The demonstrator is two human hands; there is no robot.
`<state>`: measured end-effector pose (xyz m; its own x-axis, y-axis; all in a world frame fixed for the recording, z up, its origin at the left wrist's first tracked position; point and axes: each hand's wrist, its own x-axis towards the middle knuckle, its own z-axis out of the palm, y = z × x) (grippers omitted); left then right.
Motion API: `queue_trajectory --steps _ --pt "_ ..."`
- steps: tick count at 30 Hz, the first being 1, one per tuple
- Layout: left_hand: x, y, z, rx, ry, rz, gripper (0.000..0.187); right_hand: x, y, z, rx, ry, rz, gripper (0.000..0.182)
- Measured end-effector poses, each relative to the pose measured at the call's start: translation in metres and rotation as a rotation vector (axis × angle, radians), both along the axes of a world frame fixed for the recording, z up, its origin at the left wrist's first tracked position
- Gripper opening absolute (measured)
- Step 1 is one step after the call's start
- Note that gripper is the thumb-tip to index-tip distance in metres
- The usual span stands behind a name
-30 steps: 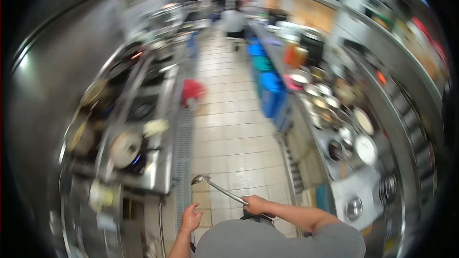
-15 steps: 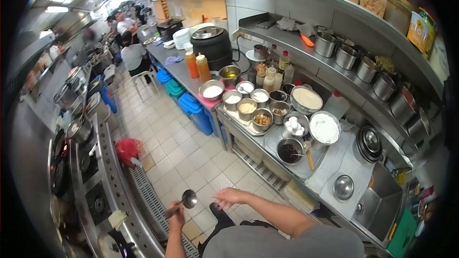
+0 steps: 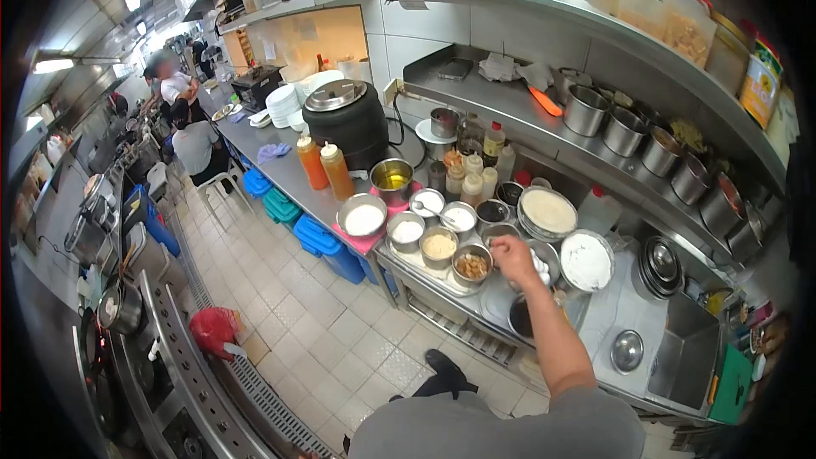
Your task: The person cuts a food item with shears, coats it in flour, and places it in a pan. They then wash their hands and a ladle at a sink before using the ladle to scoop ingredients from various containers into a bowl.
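My right hand reaches over the counter, fingers curled together and pointing down at a small metal pot. Its fingertips are partly hidden, and I cannot make out what is in them. Just left of the hand stands a pot of brown chunks. On its right, white eggs sit in a bowl partly covered by the wrist. Below my forearm a pot of dark sauce shows in part. My left hand is out of view, as is the ladle.
Bowls of white powder, a pot of yellow oil, and squeeze bottles stand along the counter. A sink lies to the right. Stoves line the left, with a red bag on the floor. People are farther back.
My right hand has gone from low, open in front of my body, up to the pots on the counter. The left hand with the ladle has left the view. The camera has turned.
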<state>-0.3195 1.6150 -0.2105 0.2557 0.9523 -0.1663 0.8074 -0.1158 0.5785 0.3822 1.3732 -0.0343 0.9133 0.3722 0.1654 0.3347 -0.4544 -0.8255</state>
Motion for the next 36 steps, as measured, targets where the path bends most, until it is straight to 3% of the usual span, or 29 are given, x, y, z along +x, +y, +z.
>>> queue_trajectory --steps 4,5,8,16,18,21,24,26,28,29,30,31,32,33,36 --pt "0.051 0.012 0.011 -0.040 0.004 0.171 0.038 0.113 0.047 -0.012 0.145 0.229 -0.072 0.043" --pt "0.066 0.013 0.014 -0.048 0.006 0.213 0.038 0.149 0.064 -0.040 0.082 0.182 -0.110 0.052" --pt "0.103 0.014 0.017 -0.068 0.011 0.330 0.035 0.175 0.107 -0.024 -0.139 0.057 -0.210 0.088" --pt "0.128 -0.003 0.023 -0.100 0.062 0.570 0.029 0.200 0.146 0.012 -0.507 0.119 -0.193 0.082" --pt "0.123 -0.008 0.022 -0.098 0.070 0.631 0.027 0.209 0.145 0.003 -0.500 0.116 -0.177 0.077" --pt "0.108 -0.015 0.017 -0.088 0.105 0.719 0.025 0.211 0.139 -0.008 -0.301 0.084 -0.130 0.063" --pt "0.074 -0.028 0.005 -0.032 0.141 0.854 0.023 0.212 0.139 -0.019 -0.262 0.015 -0.165 0.066" --pt "0.022 -0.055 -0.017 0.049 0.176 1.018 0.022 0.183 0.139 0.024 -0.299 -0.080 -0.177 0.066" --pt "-0.039 -0.092 -0.055 0.143 0.239 1.209 0.022 0.160 0.145 0.066 -0.125 -0.092 -0.024 0.072" --pt "-0.037 -0.110 -0.049 0.175 0.253 1.181 0.025 0.201 0.130 0.011 -0.232 -0.465 -0.129 0.073" --pt "-0.031 -0.119 -0.052 0.279 0.247 1.271 0.028 0.204 0.138 0.022 -0.127 -0.564 -0.091 0.073" --pt "-0.025 -0.121 -0.039 0.107 0.154 1.418 0.039 0.186 0.157 0.050 0.014 -0.599 -0.022 0.074" --pt "-0.028 -0.118 -0.046 0.124 0.125 1.539 0.041 0.157 0.175 0.081 0.157 -0.622 0.024 0.074" --pt "-0.018 -0.115 -0.015 0.077 0.103 1.587 0.035 0.121 0.188 0.101 0.260 -0.613 0.070 0.075" --pt "-0.053 -0.136 -0.029 0.076 0.082 1.536 0.033 0.008 0.231 0.125 0.480 -0.427 0.312 0.077"
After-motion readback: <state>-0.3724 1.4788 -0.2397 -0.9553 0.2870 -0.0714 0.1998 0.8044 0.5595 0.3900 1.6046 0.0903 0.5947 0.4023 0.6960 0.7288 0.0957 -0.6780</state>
